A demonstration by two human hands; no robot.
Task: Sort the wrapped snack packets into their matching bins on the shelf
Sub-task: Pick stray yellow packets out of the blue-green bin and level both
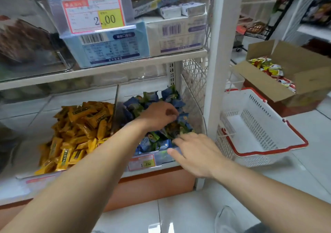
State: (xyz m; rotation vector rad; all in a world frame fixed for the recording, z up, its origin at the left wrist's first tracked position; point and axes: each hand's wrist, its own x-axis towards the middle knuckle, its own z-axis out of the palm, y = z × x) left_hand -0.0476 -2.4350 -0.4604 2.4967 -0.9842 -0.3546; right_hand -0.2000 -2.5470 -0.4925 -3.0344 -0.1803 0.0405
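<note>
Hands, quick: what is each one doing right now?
Left hand: fingers curled among the blue packets; grip cannot be told.
Right hand: open, holding nothing.

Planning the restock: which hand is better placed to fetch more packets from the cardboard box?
Right, probably. The right hand lies open at the front edge of the bin, on the side nearer the cardboard box; the left hand is buried among the blue packets, farther away.

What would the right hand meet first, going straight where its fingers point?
Right hand: probably the blue-and-green wrapped snack packets heaped in the clear plastic bin, just beyond its fingertips; contact is unclear.
</note>
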